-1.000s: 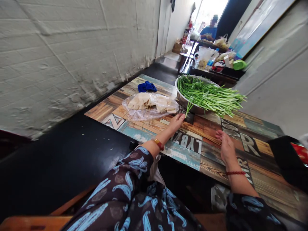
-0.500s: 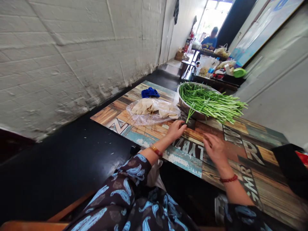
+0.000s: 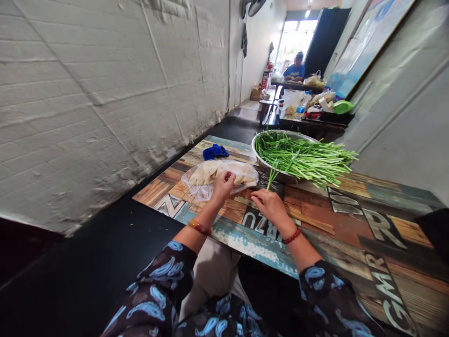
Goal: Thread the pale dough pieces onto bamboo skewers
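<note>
My left hand (image 3: 223,188) is raised over a clear plastic bag (image 3: 200,191) that holds pale, flat, folded sheets (image 3: 200,174). Its fingertips are pinched together at the sheets; what is between them is too small to make out. Several thin wooden sticks poke from the bag's near side. To the right, my right hand (image 3: 271,206) is low over the table, its fingers pointing left and slightly apart, with nothing visible in them. Just behind it, a few green stalks (image 3: 272,175) hang from a metal bowl (image 3: 257,157) heaped with long green chives (image 3: 308,161).
A blue cloth (image 3: 215,152) lies behind the bag on the patterned wooden table (image 3: 312,243). White wall (image 3: 105,93) runs along the left. Farther back, another table carries bags, a bottle (image 3: 300,111) and a green bowl (image 3: 343,107); a person in blue (image 3: 293,71) sits beyond.
My left hand has moved left from beside the hanging stalks to above the bagged sheets, its fingers pinched. My right hand has moved left, close to the stalks. The view has shifted slightly.
</note>
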A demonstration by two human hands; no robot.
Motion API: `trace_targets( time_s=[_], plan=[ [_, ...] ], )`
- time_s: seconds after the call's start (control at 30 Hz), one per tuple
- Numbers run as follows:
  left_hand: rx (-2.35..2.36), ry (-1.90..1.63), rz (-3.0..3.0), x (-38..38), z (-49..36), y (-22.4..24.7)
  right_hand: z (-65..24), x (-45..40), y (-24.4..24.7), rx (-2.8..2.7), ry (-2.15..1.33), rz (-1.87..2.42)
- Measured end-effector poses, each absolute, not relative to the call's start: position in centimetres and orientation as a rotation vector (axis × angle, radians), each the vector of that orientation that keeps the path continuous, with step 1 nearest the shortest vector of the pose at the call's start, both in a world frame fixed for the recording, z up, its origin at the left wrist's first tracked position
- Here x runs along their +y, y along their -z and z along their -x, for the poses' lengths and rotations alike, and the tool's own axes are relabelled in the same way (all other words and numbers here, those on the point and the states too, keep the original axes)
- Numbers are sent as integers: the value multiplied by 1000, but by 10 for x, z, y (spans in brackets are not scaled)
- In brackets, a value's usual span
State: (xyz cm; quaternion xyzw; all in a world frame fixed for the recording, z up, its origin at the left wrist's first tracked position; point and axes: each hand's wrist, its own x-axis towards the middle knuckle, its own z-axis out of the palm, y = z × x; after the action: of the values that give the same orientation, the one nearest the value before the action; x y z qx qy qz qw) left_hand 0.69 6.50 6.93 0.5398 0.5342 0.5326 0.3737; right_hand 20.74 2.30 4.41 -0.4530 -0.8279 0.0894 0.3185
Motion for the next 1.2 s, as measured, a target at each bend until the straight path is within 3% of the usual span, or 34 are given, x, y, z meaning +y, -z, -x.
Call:
trace_targets(
  time_s=[0.2, 0.4, 0.73, 0.9, 1.2],
  plan=[
    [1172, -1403, -1474, 106, -20, -109, -214, 42, -56, -1675, -397, 1096],
    [1168, -1346, -1421, 112, -26, -95, -250, 42, -62, -1179, -651, 1037],
    [1427, -1333, -1406, 89, 10, -80, -235, 27, -66, -1337, -674, 1063],
    [1800, -973, -1913, 93, 9, -63, -224, 26, -56, -1465, -629, 1115],
    [2131, -458, -2293, 105, -17, -68, -216, 30, -47, -1542, -592, 1104]
  ],
)
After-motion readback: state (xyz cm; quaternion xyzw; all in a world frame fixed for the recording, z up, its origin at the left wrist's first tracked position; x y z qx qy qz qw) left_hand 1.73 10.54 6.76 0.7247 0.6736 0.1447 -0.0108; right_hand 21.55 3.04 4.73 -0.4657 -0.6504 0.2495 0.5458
